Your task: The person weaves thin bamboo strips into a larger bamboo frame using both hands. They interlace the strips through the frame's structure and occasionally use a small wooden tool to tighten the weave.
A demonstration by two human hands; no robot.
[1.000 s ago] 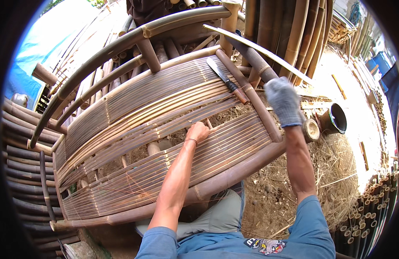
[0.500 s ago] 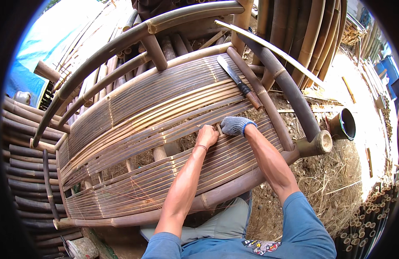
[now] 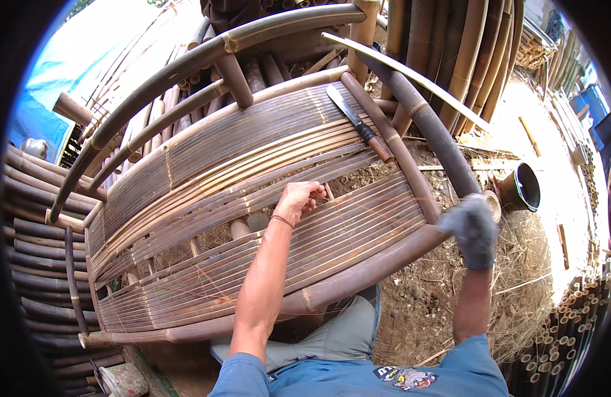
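Observation:
A bamboo bench [image 3: 378,278] with a slatted seat lies before me. My bare left hand [image 3: 302,200] is closed over the gap between the seat slats, beside the tip of a short bamboo crosspiece [image 3: 329,192]. What its fingers pinch is too small to make out. My right hand [image 3: 474,231], in a grey knit glove, is off to the right by the bench's front corner. It is smeared by motion, so its fingers are unclear. Thin reddish cord [image 3: 209,281] trails over the near slats. A large knife [image 3: 360,124] with a wooden handle rests on the far right slats.
A long pale bamboo strip [image 3: 411,83] leans along the right armrest. A dark bucket [image 3: 520,187] stands to the right. Thick bamboo poles [image 3: 474,63] stand behind, and cut bamboo tubes [image 3: 557,344] are stacked at the lower right. A blue tarp [image 3: 47,112] lies at the far left.
My right hand has swung away from the slats, outward to the right and toward me. My left hand has shifted slightly left and stays closed over the gap.

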